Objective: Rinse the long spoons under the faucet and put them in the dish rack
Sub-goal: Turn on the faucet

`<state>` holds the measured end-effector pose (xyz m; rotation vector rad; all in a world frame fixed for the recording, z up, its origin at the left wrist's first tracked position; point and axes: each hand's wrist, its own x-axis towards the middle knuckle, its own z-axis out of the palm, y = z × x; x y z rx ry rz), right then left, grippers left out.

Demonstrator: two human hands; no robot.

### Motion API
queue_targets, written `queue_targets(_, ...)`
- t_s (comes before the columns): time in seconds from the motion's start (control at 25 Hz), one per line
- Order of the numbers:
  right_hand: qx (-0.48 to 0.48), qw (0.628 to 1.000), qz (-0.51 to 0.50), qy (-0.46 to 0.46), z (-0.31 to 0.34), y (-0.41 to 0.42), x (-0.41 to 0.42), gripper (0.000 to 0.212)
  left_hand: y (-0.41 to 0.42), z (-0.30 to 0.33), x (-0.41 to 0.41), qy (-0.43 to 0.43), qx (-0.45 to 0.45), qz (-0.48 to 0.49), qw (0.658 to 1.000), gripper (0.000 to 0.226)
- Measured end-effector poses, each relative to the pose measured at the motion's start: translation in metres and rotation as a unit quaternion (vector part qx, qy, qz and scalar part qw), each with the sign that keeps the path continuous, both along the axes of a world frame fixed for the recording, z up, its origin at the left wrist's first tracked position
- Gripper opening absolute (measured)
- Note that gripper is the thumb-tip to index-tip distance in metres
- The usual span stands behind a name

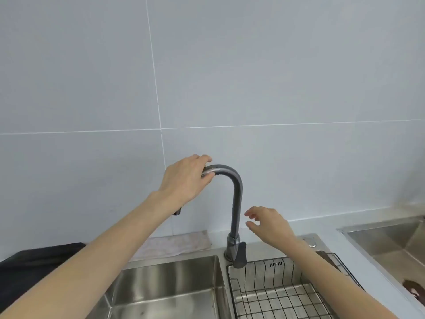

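Note:
A dark grey gooseneck faucet (236, 199) rises between two steel basins. My left hand (186, 178) grips the top of its arch, fingers curled over the spout; the spout's tip shows just below my wrist. To the right of the faucet's stem hovers my right hand (269, 223), fingers loosely bent, holding nothing and touching nothing. The faucet's lever (240, 254) points down at the base. A black wire dish rack (276, 293) sits in the right basin under my right forearm. No spoons are in sight, and no water is visibly running.
The left sink basin (165, 288) lies below my left arm. A pale cloth (181, 244) lies behind it by the wall, a black object (34, 261) at far left. Another steel basin (391, 236) sits at right, with a brown thing (411, 287) near the counter edge.

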<state>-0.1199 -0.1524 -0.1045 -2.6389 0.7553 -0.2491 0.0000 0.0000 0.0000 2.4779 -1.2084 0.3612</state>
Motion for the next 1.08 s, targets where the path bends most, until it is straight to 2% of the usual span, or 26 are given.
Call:
queue_targets(0.16,0.021,0.998,0.001,0.057,-0.03,0.0,0.009,0.03,-0.006,-0.005,0.01,-0.01,-0.014,-0.003,1.0,0.029)
queue_targets(0.4,0.03,0.995,0.012,0.089,-0.067,0.0,0.021,0.034,-0.005,-0.006,0.022,0.009,-0.026,-0.006,1.0,0.024)
queue_targets(0.76,-0.038,0.997,0.003,0.068,-0.079,0.003,0.021,0.026,-0.003,-0.01,0.017,0.027,-0.044,0.003,0.999,0.023)
queue_targets(1.08,-0.046,0.997,-0.002,0.058,-0.078,0.006,0.016,0.021,-0.002,-0.011,0.013,0.03,-0.062,0.018,0.997,0.024)
